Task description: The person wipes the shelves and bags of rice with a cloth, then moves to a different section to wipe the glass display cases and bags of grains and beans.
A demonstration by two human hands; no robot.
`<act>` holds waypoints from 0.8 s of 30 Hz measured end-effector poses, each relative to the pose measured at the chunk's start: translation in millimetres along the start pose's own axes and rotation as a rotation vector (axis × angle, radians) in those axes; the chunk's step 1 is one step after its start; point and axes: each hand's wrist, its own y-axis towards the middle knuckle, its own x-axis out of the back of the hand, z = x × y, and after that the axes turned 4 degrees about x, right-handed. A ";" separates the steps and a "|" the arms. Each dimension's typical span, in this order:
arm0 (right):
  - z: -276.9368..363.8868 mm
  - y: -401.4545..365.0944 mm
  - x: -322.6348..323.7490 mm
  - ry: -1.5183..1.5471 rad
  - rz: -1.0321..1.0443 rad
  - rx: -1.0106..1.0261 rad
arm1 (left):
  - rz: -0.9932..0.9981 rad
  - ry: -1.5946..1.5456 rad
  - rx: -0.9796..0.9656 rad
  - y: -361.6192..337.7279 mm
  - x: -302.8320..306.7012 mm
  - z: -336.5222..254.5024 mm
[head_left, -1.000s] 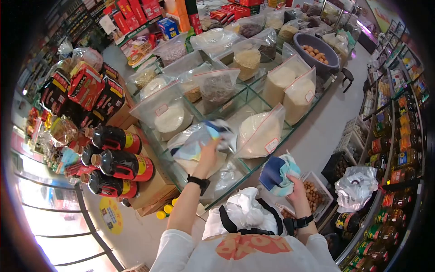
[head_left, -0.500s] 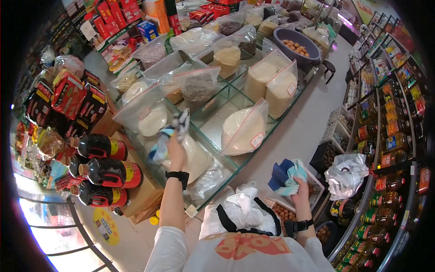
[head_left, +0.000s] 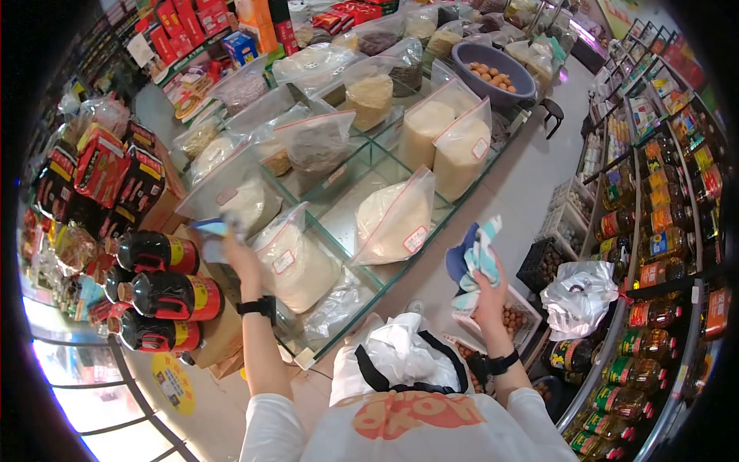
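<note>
Looks like you're midway, though I can't tell what's done or left: your left hand (head_left: 243,264) grips one cloth (head_left: 210,226) by the surface (head_left: 385,286)'s left edge, your right hand (head_left: 490,299) a bunched cloth (head_left: 483,258) off its right.

glass-divided counter (head_left: 339,214) | filled clear bags (head_left: 299,266) | purple basin (head_left: 486,92), eggs (head_left: 491,75) inside

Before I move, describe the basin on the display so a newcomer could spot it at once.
Find the big glass-divided display in the middle of the view. Follow its right edge toward the far end, past two tall bags of pale grain, to a round purple basin. It is open and holds brown eggs, while its neighbours are clear plastic bags.
</note>
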 end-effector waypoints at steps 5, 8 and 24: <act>-10.1 26.7 -28.5 -0.428 0.169 0.407 | 0.416 -0.007 -0.103 -81.1 -5.7 -65.3; 11.5 48.5 -58.5 -0.534 0.352 0.685 | 0.382 -0.343 -0.075 -110.9 3.5 -125.3; 4.9 112.7 -62.8 -0.576 0.305 0.756 | 0.403 -0.344 0.210 -141.9 -67.6 -163.2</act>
